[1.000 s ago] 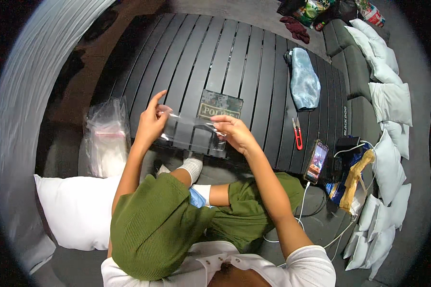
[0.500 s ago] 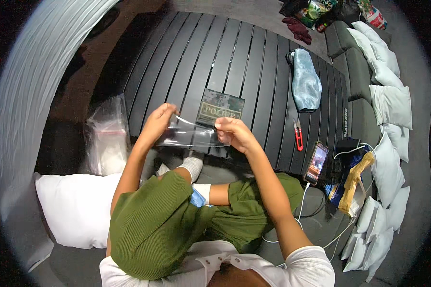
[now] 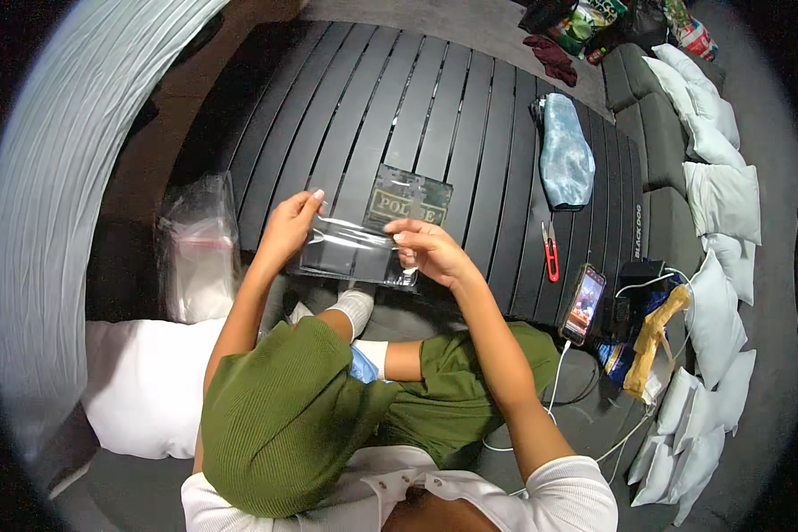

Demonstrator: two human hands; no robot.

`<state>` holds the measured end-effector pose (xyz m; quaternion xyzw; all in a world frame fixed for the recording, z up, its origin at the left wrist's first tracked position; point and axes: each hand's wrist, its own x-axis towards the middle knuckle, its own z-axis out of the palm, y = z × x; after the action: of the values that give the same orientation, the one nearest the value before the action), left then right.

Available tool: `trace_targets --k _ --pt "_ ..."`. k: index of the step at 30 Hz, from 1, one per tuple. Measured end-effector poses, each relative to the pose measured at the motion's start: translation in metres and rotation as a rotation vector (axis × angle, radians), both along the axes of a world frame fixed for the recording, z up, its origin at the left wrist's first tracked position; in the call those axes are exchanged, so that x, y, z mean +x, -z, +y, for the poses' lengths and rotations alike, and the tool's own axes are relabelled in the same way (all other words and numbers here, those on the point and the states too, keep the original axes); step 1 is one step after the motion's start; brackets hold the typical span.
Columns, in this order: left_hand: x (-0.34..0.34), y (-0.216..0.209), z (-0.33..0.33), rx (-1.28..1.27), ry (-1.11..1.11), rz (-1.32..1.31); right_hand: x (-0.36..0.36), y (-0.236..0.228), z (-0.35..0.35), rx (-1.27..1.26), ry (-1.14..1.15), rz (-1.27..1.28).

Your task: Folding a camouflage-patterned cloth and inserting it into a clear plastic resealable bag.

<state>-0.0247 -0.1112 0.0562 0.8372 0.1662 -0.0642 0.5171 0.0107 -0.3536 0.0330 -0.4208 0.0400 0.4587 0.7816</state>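
Note:
Between my hands, above the near edge of the dark slatted table, I stretch a clear plastic bag (image 3: 350, 255). My left hand (image 3: 291, 223) pinches its upper left corner between thumb and fingers. The upper right corner is in the grip of my right hand (image 3: 430, 250), whose fingers are curled. Just beyond the bag a flat camouflage-patterned piece (image 3: 405, 191) with pale lettering lies on the slatted table (image 3: 346, 115); the bag's edge and my right fingers come close to its lower side.
Packed clear bags (image 3: 201, 266) stand at the left beside a white pillow (image 3: 151, 381). Red-handled thread snips (image 3: 551, 253), a blue patterned pouch (image 3: 566, 155) and a cabled phone (image 3: 583, 304) are on the right. White pillows (image 3: 723, 199) line the grey sofa.
The clear bag now hangs flatter and more spread out between my hands. My right fingers have shifted slightly left and opened out a little; my left hand stays about where it was.

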Motion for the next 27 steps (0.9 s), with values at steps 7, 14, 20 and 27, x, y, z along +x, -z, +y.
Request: trace_targets --k 7,14,20,27 --pt "0.000 0.000 0.000 0.120 0.040 -0.001 0.001 0.011 -0.003 0.007 -0.070 -0.039" --pt "-0.001 0.007 0.006 0.132 0.033 -0.038 0.000 -0.006 0.004 -0.025 -0.070 -0.004" --pt "-0.005 -0.002 -0.007 0.732 -0.076 -0.557 0.002 0.021 0.000 0.022 0.199 -0.057" --pt "-0.013 -0.035 -0.053 0.415 0.541 -0.546 -0.018 0.009 0.022 0.152 0.262 -0.052"
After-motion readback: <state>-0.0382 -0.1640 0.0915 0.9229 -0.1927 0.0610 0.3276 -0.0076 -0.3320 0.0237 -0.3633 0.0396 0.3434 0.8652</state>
